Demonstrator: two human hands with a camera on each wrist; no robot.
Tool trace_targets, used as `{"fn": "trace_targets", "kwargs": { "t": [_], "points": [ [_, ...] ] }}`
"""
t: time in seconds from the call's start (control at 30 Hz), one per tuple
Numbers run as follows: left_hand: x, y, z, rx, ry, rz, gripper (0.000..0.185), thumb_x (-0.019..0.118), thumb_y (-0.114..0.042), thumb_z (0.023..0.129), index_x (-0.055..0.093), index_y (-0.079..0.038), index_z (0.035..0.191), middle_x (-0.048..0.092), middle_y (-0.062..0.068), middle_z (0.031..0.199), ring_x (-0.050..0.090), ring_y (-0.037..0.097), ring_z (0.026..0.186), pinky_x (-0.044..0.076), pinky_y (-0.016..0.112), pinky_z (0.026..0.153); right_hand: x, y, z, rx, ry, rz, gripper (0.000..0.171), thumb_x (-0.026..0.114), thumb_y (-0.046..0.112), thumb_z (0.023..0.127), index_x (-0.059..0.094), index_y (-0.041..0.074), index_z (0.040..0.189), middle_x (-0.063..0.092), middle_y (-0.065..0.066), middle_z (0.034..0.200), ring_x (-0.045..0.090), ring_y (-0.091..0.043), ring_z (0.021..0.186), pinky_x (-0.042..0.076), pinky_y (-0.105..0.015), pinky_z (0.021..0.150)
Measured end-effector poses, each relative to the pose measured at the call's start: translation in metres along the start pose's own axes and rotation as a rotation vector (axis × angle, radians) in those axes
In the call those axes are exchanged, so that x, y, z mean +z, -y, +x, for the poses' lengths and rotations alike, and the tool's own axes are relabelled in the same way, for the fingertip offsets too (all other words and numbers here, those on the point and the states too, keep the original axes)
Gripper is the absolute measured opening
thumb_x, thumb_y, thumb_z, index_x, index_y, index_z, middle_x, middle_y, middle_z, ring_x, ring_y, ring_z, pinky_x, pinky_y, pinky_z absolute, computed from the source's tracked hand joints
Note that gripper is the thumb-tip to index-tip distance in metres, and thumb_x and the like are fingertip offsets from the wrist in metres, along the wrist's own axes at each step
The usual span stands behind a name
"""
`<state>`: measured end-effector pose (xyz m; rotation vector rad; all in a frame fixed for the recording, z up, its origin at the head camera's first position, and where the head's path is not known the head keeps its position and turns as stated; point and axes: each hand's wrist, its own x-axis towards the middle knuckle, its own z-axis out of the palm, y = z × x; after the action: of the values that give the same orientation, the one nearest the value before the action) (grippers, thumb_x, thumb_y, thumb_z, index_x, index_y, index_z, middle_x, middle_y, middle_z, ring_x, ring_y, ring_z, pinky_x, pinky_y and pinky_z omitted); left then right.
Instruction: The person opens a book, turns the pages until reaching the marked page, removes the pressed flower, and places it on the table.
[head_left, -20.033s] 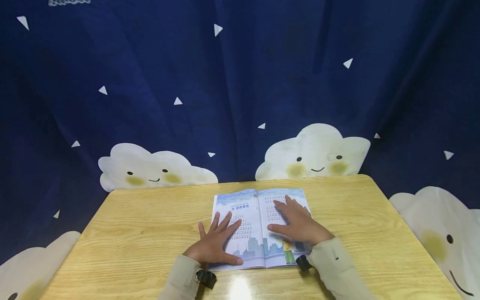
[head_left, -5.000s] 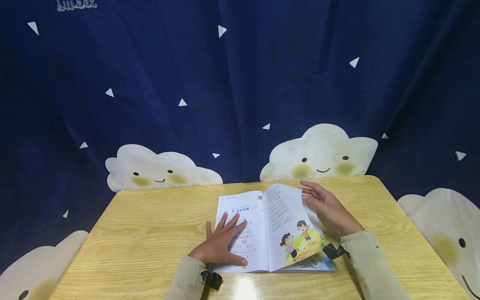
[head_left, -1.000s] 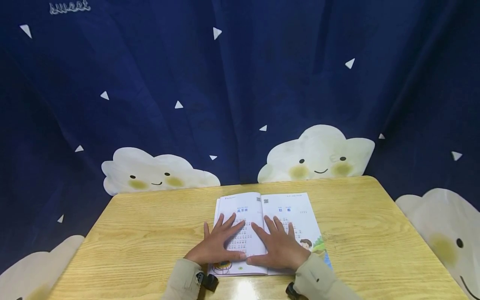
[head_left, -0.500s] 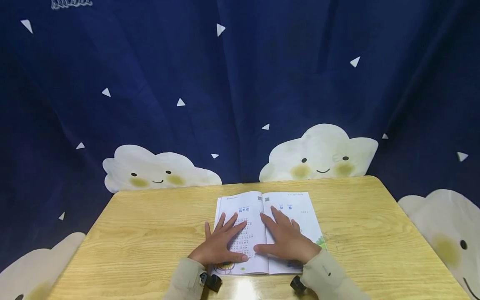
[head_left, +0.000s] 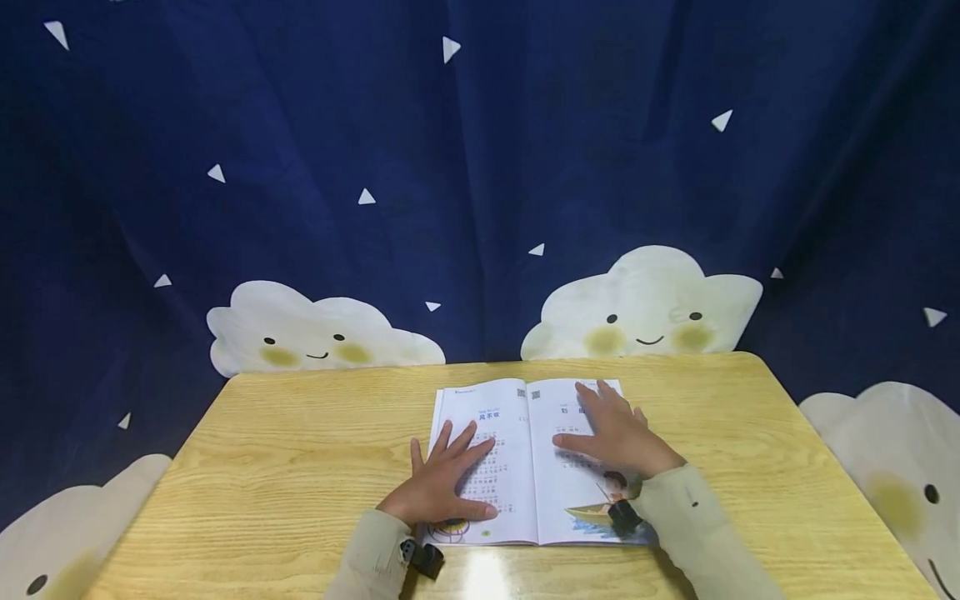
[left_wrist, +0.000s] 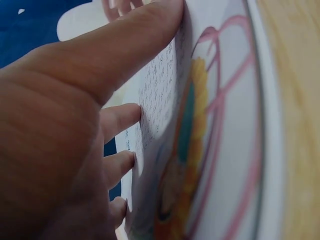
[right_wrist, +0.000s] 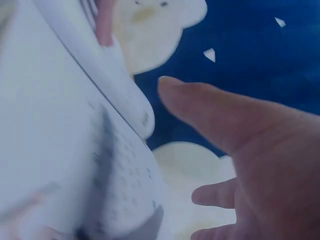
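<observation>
Open book (head_left: 534,467); left hand (head_left: 435,487), fingers spread, rests on its left page (head_left: 514,471), presumably keeping it flat; right hand (head_left: 618,433), fingers loosely extended, over its right page (head_left: 551,500).

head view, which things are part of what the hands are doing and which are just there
In use:
open book
left hand, spread on its left page
right hand, over its right page

Just there:
wooden table, only bearing the book
blue cloud-print curtain behind
</observation>
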<state>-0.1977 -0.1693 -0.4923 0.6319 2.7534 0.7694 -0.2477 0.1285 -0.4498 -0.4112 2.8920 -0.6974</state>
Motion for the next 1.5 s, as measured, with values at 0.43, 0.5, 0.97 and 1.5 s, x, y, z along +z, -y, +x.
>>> {"fn": "trace_targets", "kwargs": {
  "t": [0.43, 0.5, 0.97, 1.5],
  "points": [
    [0.003, 0.002, 0.001, 0.028, 0.007, 0.007, 0.096, 0.068, -0.068, 0.073, 0.03, -0.031, 0.153, 0.01, 0.004, 0.162, -0.008, 0.04, 0.145, -0.017, 0.075, 0.097, -0.002, -0.027, 0.019, 0.183, 0.014, 0.052, 0.119, 0.072, 0.069, 0.069, 0.018, 0.005, 0.154, 0.013, -0.026, 0.157, 0.009, -0.048, 0.143, 0.007, -0.074, 0.104],
    [0.003, 0.002, 0.001, 0.028, 0.005, 0.011, 0.096, 0.068, -0.069, 0.073, 0.029, -0.031, 0.152, 0.01, 0.004, 0.162, -0.008, 0.04, 0.145, -0.017, 0.075, 0.097, 0.0, -0.03, 0.018, 0.186, 0.012, 0.063, 0.121, 0.071, 0.071, 0.068, 0.018, 0.005, 0.154, 0.012, -0.026, 0.157, 0.008, -0.047, 0.143, 0.006, -0.074, 0.104],
    [0.005, 0.006, -0.004, 0.027, 0.007, 0.016, 0.094, 0.067, -0.067, 0.075, 0.029, -0.03, 0.153, 0.01, 0.004, 0.162, -0.008, 0.04, 0.145, -0.017, 0.075, 0.097, 0.013, -0.031, 0.009, 0.165, 0.018, 0.066, 0.122, 0.074, 0.07, 0.065, 0.019, 0.008, 0.154, 0.009, -0.025, 0.158, 0.008, -0.05, 0.142, 0.003, -0.074, 0.104],
    [0.004, 0.003, 0.0, 0.005, 0.002, 0.02, 0.095, 0.067, -0.069, 0.073, 0.029, -0.032, 0.152, 0.011, 0.003, 0.162, -0.008, 0.039, 0.146, -0.016, 0.073, 0.099, 0.013, -0.031, 0.008, 0.187, 0.026, 0.06, 0.12, 0.077, 0.064, 0.065, 0.021, 0.008, 0.154, 0.007, -0.026, 0.158, 0.003, -0.052, 0.141, -0.002, -0.072, 0.105]
  ]
}}
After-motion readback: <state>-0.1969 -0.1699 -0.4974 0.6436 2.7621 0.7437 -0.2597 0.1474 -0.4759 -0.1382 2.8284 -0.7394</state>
